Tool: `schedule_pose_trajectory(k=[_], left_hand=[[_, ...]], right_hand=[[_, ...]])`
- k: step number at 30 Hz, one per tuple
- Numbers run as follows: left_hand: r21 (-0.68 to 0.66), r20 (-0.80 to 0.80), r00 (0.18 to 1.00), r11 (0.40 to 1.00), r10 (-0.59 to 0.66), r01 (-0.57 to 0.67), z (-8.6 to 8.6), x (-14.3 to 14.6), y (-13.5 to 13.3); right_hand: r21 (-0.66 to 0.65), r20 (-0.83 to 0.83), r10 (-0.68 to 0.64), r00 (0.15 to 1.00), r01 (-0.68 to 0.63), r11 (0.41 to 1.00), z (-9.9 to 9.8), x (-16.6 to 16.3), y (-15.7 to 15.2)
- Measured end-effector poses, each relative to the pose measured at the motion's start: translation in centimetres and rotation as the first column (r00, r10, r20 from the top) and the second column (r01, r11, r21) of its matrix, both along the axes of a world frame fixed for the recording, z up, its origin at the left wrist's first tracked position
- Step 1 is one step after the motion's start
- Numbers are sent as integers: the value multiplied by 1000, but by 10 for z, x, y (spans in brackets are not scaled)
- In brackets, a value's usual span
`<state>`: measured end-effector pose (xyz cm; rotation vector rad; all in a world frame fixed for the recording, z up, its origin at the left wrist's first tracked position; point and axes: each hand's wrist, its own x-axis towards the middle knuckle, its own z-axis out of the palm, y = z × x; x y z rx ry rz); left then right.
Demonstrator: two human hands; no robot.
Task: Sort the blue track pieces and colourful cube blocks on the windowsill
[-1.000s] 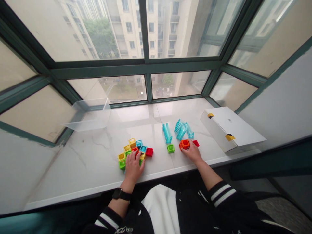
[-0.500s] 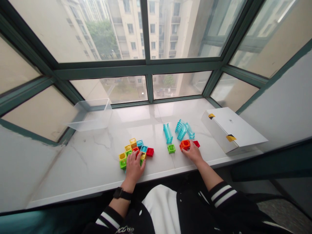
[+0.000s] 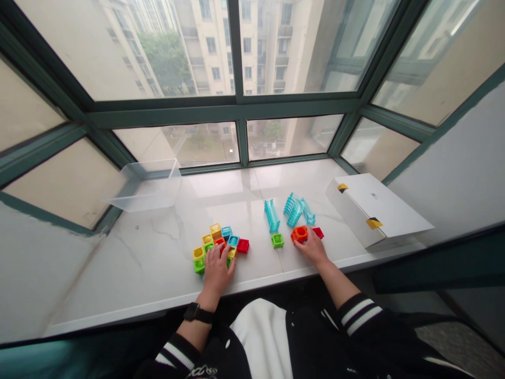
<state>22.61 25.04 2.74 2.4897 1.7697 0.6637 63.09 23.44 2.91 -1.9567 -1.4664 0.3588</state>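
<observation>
My left hand (image 3: 216, 271) rests on the near side of a cluster of coloured hollow cube blocks (image 3: 216, 241) in yellow, green, blue, orange and red; its fingers lie spread over the blocks. A red block (image 3: 242, 245) sits at the cluster's right end. My right hand (image 3: 314, 247) has its fingers curled round an orange block (image 3: 299, 234), with a red block (image 3: 317, 232) just right of it. A single green block (image 3: 277, 240) stands between my hands. Behind lie translucent blue ribbed track pieces, one straight (image 3: 271, 215) and one curved (image 3: 295, 210).
Everything lies on a white marble windowsill (image 3: 158, 247). A clear plastic bin (image 3: 145, 185) sits at the back left by the window. A white cardboard box (image 3: 374, 210) with yellow tape lies at the right. Dark green window frames (image 3: 236, 110) stand behind.
</observation>
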Motion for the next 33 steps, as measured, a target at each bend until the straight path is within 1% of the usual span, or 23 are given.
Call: schedule_pose_trajectory(k=[12, 18, 24, 33], left_hand=[[7, -19, 1000, 1000, 6, -6, 2, 1, -1], [11, -10, 1000, 1000, -1, 1, 5, 1, 0], [5, -9, 1000, 1000, 5, -5, 8, 2, -1], [10, 13, 1000, 1000, 2, -2, 7, 2, -1]], right_hand=[[-30, -1, 30, 1000, -30, 999, -2, 5, 1], [-61, -35, 33, 999, -35, 998, 0, 7, 1], [-95, -15, 42, 999, -44, 995, 3, 6, 0], [-92, -29, 69, 997, -71, 993, 5, 10, -4]])
